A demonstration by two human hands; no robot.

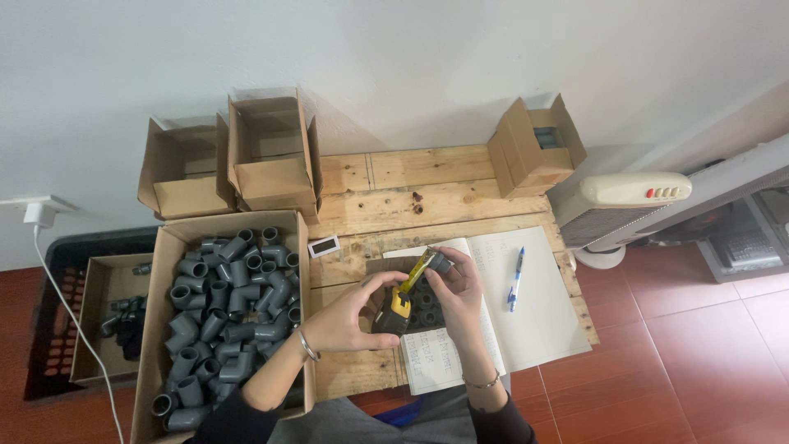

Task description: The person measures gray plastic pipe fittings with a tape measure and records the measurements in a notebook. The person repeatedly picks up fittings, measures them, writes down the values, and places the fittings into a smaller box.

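Observation:
My left hand [349, 316] grips a yellow and black tape measure [396, 307] with its yellow blade pulled out towards the upper right. My right hand [457, 292] holds a grey plastic pipe fitting [440, 262] at the blade's end, over an open notebook [526, 304]. Beneath the hands lie several more grey fittings [424, 304] in a small pile on the wooden table [411, 193]. A blue pen [515, 279] rests on the notebook's right page.
A large cardboard box [156, 329] full of grey pipe fittings stands at my left. Two open cardboard boxes [271, 156] sit at the back left, another [534, 148] at the back right. A small white device [324, 246] lies on the table. A white fan [625, 201] stands right.

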